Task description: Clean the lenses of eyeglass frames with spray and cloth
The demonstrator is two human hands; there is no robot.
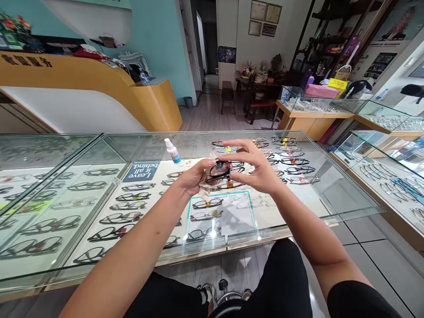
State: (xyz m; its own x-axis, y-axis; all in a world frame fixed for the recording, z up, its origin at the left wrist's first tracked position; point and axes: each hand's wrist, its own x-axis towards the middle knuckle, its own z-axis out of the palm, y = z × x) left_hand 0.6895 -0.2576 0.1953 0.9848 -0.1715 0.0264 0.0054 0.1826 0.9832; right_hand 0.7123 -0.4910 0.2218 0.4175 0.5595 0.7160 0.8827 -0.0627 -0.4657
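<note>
A pair of dark-framed eyeglasses [220,171] is held up between my two hands, above the glass top of a display case [278,225]. My left hand [195,176] is closed round a crumpled beige cloth [204,191] and pinches the glasses through it at the left side, thumb on top. My right hand [253,165] grips the other side of the glasses between thumb and fingers, its upper fingers stretched toward the left. The cloth partly hides the left lens. Beyond my left hand stands a white spray bottle [172,151] with a blue label.
Rows of eyeglasses [123,217] lie under the glass, beside a blue sign [141,171]. More glass cases [380,176] stand on the right. A curved wooden counter [155,106] is at the back left. My knees are against the case's near side.
</note>
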